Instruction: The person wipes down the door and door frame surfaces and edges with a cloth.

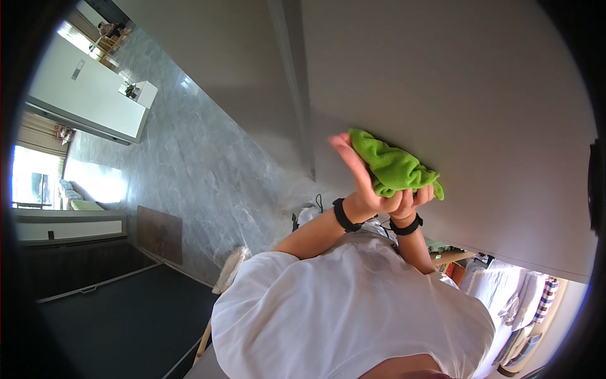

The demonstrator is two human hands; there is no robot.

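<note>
A person in a white T-shirt (pixel 347 303) stands close before a large smooth grey panel (pixel 461 95). Both forearms come up from the lower part of the view, and each wrist wears a black band (pixel 346 216). The left hand (pixel 368 189) lies along the left side of a crumpled bright-green cloth (pixel 398 165), with one long digit stretched up past its upper left corner. Whether the left hand is clamped on the cloth or only pressed against it, one cannot tell. The right hand (pixel 418 197) is just beside the left one, with its fingers bent and clamped on the lower edge of the cloth. The cloth is in front of the panel, above both wrists; how firmly it meets the surface is not clear.

Lower to the left, beside the shirt, there is a fluffy pale duster head (pixel 232 268) on a wooden stick (pixel 203 341). To the lower right, beyond the panel, some white bedding (pixel 495 284) and a checkered textile (pixel 546 300) are visible. Farther to the left spreads a shiny grey marbled floor (pixel 183 139), with a brown mat (pixel 160 235) and a white partition (pixel 88 88). Farthest, near the upper left corner, a small seated person (pixel 107 29) can be seen.
</note>
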